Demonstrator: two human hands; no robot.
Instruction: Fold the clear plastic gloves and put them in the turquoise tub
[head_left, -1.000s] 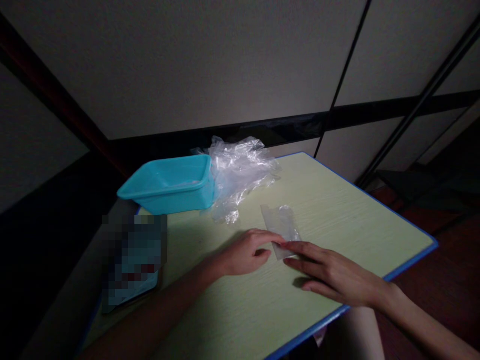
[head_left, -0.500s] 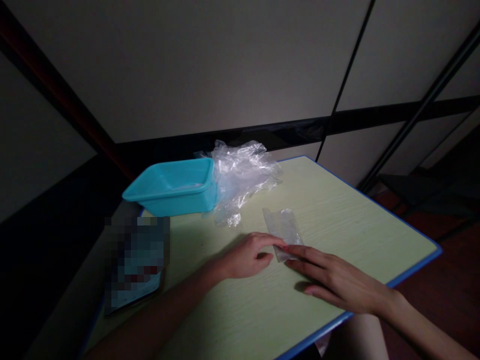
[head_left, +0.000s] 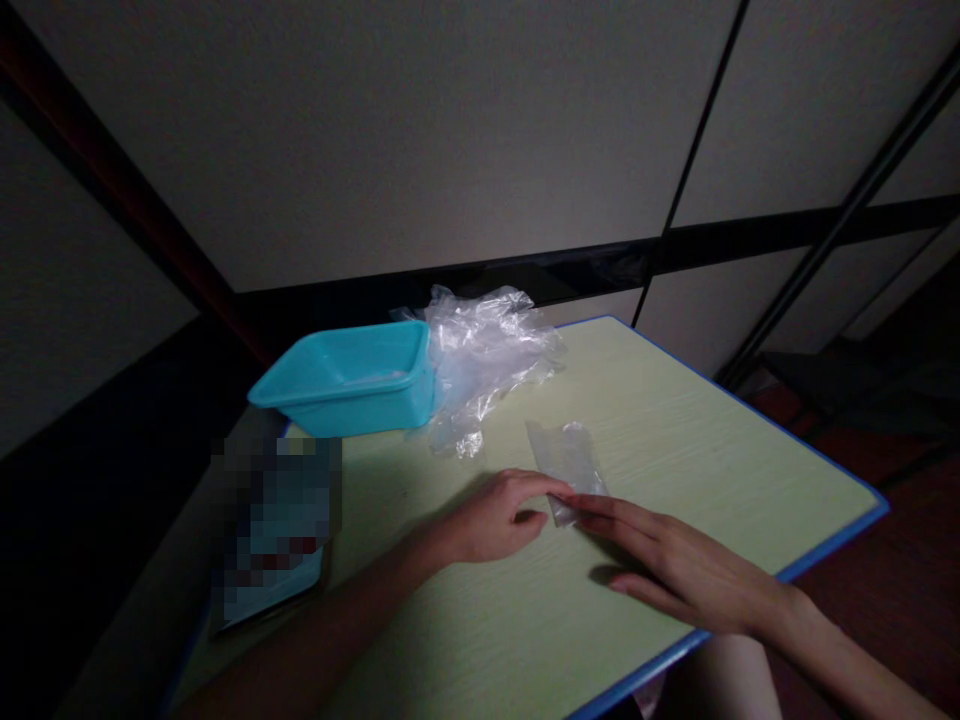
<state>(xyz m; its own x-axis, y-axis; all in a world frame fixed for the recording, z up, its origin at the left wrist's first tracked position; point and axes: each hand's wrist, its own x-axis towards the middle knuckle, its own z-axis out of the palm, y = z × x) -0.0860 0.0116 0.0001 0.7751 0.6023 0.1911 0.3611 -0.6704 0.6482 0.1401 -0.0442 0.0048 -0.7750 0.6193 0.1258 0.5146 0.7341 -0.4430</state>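
A small clear plastic bag (head_left: 570, 460) lies flat on the pale green table (head_left: 675, 440). My left hand (head_left: 491, 518) rests on the table with its forefinger stretched onto the bag's near edge and the other fingers curled. My right hand (head_left: 675, 565) lies flat with fingers extended, the fingertips pressing the same near edge of the bag. Both hands touch the bag without lifting it.
A turquoise plastic tub (head_left: 352, 378) stands at the table's far left. A crumpled heap of clear plastic bags (head_left: 484, 355) lies beside it on the right. A blurred flat object (head_left: 274, 525) sits at the near left corner. The table has a blue rim (head_left: 825, 555).
Both hands have stayed on the bag's near edge. The view has shifted slightly; the bag and hands keep their positions relative to each other.
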